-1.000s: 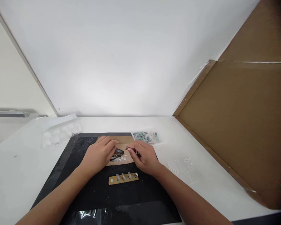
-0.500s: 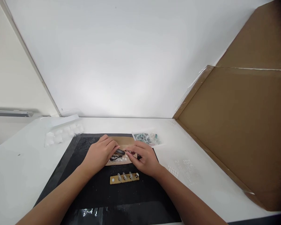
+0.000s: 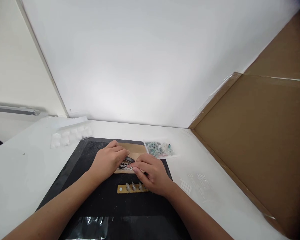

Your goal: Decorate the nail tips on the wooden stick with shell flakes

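Observation:
My left hand (image 3: 109,160) is closed around a dark, narrow, round-ended piece (image 3: 129,160), whose tip shows past the fingers. Just to the right, the fingertips of my right hand (image 3: 151,171) pinch a tiny shiny bit (image 3: 130,167) too small to name, close below that tip. Beneath both hands lies a brown paper sheet (image 3: 133,148) with dark and white small pieces on it, partly hidden by the fingers. Nearer to me, a yellowish strip (image 3: 123,189) carries several clear, nail-shaped tips (image 3: 133,186); my right hand covers its right end.
A black mat (image 3: 102,206) lies under the work on the white table (image 3: 205,213). Behind my right hand is a clear bag (image 3: 160,149) of greenish pieces. White pads in clear plastic (image 3: 71,136) lie back left, sticker sheets (image 3: 195,183) right. Cardboard (image 3: 260,133) stands at right.
My right fingertips have moved down and left, to just below the dark piece's tip. My right hand now covers the strip's right end. The whole view has tilted slightly.

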Motion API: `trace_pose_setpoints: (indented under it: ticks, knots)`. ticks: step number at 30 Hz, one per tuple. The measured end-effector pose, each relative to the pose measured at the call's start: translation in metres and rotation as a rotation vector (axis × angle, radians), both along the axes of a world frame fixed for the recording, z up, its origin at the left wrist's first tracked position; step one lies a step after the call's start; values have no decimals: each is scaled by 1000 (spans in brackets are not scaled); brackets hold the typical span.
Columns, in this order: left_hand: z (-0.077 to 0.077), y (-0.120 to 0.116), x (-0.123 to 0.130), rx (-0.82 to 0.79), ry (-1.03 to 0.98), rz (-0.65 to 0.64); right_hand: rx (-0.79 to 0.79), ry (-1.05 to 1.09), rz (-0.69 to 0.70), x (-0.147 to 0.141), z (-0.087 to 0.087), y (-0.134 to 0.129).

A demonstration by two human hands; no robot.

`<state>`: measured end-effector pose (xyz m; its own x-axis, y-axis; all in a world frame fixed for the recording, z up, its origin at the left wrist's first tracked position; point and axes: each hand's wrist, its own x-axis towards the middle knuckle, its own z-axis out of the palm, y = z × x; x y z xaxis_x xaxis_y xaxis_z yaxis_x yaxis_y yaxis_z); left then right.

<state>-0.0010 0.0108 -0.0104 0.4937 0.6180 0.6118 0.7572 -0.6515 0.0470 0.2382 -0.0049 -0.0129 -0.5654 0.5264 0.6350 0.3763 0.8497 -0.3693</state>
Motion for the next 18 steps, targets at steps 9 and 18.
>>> trace_pose_setpoints:
  ticks: [9, 18]
  knots:
    - [9, -5, 8, 134, -182, 73, -113, 164, 67, -19, 11, -24]
    - [9, -3, 0, 189, -309, 84, -211, 89, 69, -9, 10, -17]
